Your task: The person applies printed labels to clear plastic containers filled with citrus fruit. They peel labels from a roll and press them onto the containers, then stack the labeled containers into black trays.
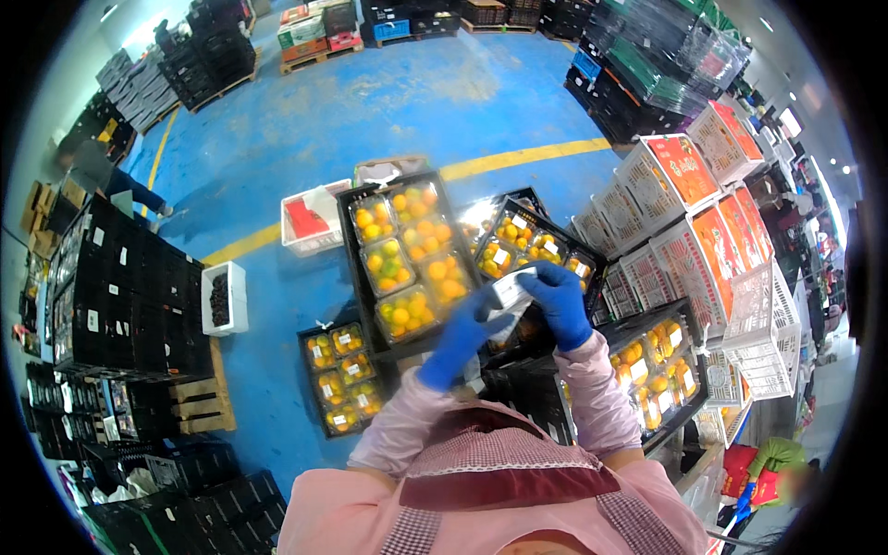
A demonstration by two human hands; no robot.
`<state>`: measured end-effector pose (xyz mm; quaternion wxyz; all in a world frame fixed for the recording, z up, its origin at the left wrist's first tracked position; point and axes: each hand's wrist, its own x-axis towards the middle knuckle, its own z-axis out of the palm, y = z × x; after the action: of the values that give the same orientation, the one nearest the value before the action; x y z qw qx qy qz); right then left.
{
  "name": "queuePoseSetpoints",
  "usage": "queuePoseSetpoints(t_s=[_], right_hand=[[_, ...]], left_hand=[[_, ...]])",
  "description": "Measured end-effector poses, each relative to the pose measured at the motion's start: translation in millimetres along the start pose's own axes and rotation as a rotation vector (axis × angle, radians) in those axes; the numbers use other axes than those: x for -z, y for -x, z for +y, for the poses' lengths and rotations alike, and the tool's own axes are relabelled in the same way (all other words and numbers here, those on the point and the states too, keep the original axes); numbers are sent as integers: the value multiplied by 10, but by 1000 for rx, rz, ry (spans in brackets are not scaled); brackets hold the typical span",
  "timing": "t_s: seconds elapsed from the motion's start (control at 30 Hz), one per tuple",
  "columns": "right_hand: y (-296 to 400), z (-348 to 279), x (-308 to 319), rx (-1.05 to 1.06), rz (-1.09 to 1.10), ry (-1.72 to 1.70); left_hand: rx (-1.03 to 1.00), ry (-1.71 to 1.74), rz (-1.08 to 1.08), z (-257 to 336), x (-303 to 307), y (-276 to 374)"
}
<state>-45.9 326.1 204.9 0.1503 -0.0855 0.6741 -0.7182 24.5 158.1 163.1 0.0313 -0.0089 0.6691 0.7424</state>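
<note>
In front of my chest, both gloved hands hold a strip of white paper labels (512, 295). My left hand (459, 340), in a blue glove, has its fingers at the strip's left side. At its upper right edge, my right hand (560, 305) pinches the strip between thumb and fingers. Just beyond my left hand stands a black crate (362, 305) with clear punnets of orange and green-yellow citrus fruit (404, 313); no labels show on them. Under and beyond my right hand, another black crate (590, 258) holds fruit punnets bearing white labels (499, 257).
A low crate of labelled punnets (345, 378) sits on the floor at left; another (655, 374) is at right. White plastic baskets (666, 180) with red covers are stacked at right. Black crates (125, 298) stand on a pallet at left. A co-worker's gloved hand (744, 501) shows lower right.
</note>
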Motion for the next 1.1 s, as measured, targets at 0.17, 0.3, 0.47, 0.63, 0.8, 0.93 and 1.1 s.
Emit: queuePoseSetpoints(t_s=[0.17, 0.3, 0.47, 0.63, 0.8, 0.93, 1.1], right_hand=[[126, 127, -123, -73, -75, 133], [144, 346, -93, -89, -71, 55], [312, 638, -197, -129, -95, -39], [26, 728, 904, -158, 219, -140], [-216, -365, 3397, 306, 730, 686], [-48, -1333, 4231, 337, 851, 1051], [-158, -1989, 4110, 349, 841, 1181]], left_hand=[[123, 291, 110, 141, 51, 61], [123, -8, 243, 117, 32, 160], [119, -56, 370, -185, 9, 321], [120, -101, 539, -485, 445, 807], [158, 101, 981, -927, 1765, 2006], [142, 184, 1234, -869, 2061, 2615], [188, 212, 1275, -1177, 2190, 2789]])
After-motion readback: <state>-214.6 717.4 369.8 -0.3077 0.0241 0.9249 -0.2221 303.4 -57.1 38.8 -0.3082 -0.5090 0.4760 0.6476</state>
